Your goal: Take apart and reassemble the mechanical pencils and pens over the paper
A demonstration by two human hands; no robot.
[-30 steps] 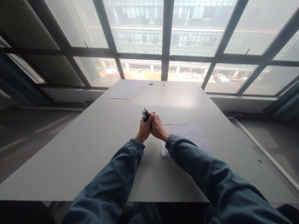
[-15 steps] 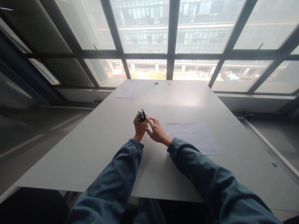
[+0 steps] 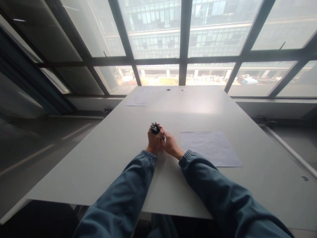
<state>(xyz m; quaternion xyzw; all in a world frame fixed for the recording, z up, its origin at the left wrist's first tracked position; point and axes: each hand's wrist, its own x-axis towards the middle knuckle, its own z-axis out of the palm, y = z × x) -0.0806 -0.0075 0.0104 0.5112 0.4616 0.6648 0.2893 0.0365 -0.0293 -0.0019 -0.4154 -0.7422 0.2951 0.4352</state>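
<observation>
My left hand [image 3: 154, 141] is wrapped round a bundle of several dark pens [image 3: 155, 128], their silvery ends sticking up above the fist. Pressed against its right side is my right hand [image 3: 170, 144], with the fingers closed. A small dark-and-silver end of a pen [image 3: 163, 138] shows between the two hands, at the right hand's thumb and fingers. The lower parts of the pens are hidden by the hands. Both hands are just above the white table [image 3: 119, 158].
A sheet of paper [image 3: 210, 148] lies right of my hands. Farther off at the left is another sheet [image 3: 136, 99]. Two small round spots, one a dark disc [image 3: 168, 90], are near the far edge. Large windows [image 3: 208, 29] stand behind the table.
My right hand has closed in against the left, its fingers shutting round a pen end where they were apart before. The view has shifted slightly.
</observation>
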